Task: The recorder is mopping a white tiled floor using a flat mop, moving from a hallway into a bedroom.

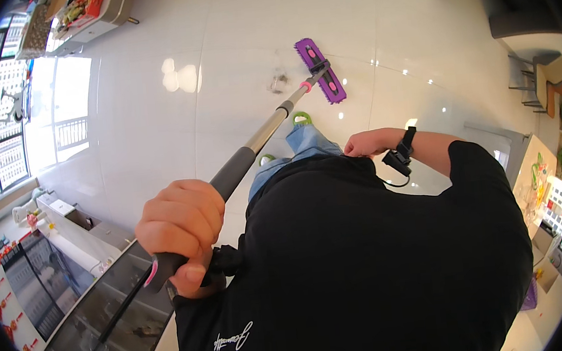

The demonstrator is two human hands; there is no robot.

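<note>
The fingers of my left hand (180,219) are wrapped round the dark grey grip of a flat mop (244,156), close to its top end. From there the silver pole slants away to a pink collar and a purple fringed head (320,70), which lies flat on the floor beyond my feet. At my waist, my right hand (367,143) is closed beside the hem of my black shirt (376,254) and my blue jeans (311,140). What its fingers hold, if anything, is hidden. Green footwear (301,118) shows below the jeans, near the pole.
Glossy pale tiles (239,17) reflect window light, with a dark smudge (277,83) left of the mop head. A low cabinet (94,27) stands far left. Dark glass panels (105,321) are near my left arm. A chair (536,83) stands to the right.
</note>
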